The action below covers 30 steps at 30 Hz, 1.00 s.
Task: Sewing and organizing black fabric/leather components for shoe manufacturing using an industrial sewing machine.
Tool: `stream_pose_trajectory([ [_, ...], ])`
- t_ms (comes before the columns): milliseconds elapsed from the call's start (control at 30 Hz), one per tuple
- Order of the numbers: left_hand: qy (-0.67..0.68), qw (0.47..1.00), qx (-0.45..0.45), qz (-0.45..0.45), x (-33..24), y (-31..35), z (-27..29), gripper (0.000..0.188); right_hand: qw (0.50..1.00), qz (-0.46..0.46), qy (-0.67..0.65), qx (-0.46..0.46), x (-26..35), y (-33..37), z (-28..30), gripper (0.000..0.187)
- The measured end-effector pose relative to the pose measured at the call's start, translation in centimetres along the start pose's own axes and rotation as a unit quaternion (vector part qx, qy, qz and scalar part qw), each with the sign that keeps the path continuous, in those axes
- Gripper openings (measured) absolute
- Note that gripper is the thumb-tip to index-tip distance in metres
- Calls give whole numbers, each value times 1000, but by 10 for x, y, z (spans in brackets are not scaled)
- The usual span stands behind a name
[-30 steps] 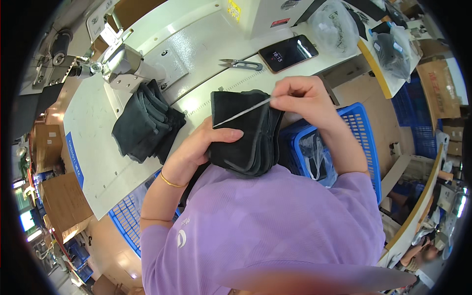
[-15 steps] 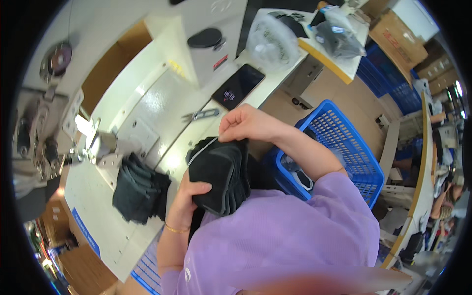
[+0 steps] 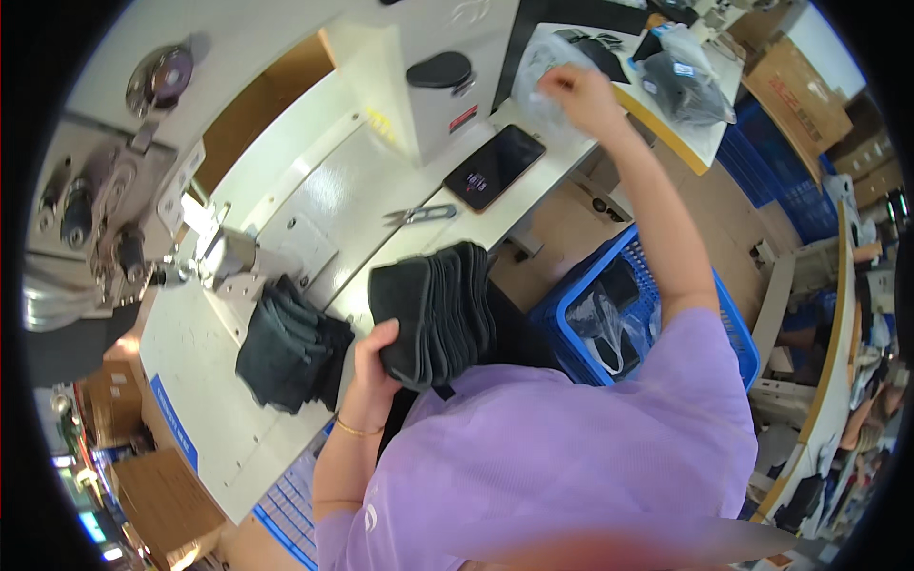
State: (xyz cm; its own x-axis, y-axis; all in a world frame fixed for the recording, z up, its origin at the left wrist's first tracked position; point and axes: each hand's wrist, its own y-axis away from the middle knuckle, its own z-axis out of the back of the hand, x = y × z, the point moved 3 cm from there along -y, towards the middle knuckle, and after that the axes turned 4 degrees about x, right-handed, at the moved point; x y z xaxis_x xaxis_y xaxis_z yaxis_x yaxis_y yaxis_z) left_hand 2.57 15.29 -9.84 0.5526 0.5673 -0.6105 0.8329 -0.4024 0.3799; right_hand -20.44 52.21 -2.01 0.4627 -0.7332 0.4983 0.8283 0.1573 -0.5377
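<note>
My left hand point(image 3: 374, 357) is closed around a thick stack of black fabric pieces point(image 3: 433, 314), its thumb pressed on the near face. The pieces have rounded corners and stand on edge, fanned a little toward the right. My right hand point(image 3: 583, 98) is stretched out to the far right, over a clear plastic bag point(image 3: 536, 90) at the table's end. Its fingers are curled together; whether anything is between them is too small to see. A second pile of black fabric pieces point(image 3: 290, 352) lies on the table left of my left hand.
A sewing machine point(image 3: 224, 255) stands at the left. Thread snips point(image 3: 420, 215) and a phone point(image 3: 495, 168) lie on the white table point(image 3: 209, 457). Beside my right arm is a blue basket point(image 3: 571, 352) holding plastic-wrapped items. A grey plastic-wrapped bundle point(image 3: 684, 90) sits on the side table.
My right hand has left the stack and swung up and right to the plastic bag. The thin pale strip across the stack no longer shows there. My left hand still holds the stack.
</note>
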Motion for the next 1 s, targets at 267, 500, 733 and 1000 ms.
stream_pose_trajectory([
  [267, 148, 975, 145, -75, 2, -3, 29, 56, 935, -18, 352, 39, -69, -42, -6, 30],
  [500, 132, 981, 93, -103, -11, -4, 27, 48, 902, -156, 400, 41, -32, -29, -3, 42],
  [733, 283, 939, 169, -97, -2, -6, 18, 52, 942, 14, 331, -59, 43, 2, 12, 32],
  [1000, 467, 836, 287, 13, 14, -17, -16, 52, 882, 79, -326, 331, 162, 98, -93, 101],
])
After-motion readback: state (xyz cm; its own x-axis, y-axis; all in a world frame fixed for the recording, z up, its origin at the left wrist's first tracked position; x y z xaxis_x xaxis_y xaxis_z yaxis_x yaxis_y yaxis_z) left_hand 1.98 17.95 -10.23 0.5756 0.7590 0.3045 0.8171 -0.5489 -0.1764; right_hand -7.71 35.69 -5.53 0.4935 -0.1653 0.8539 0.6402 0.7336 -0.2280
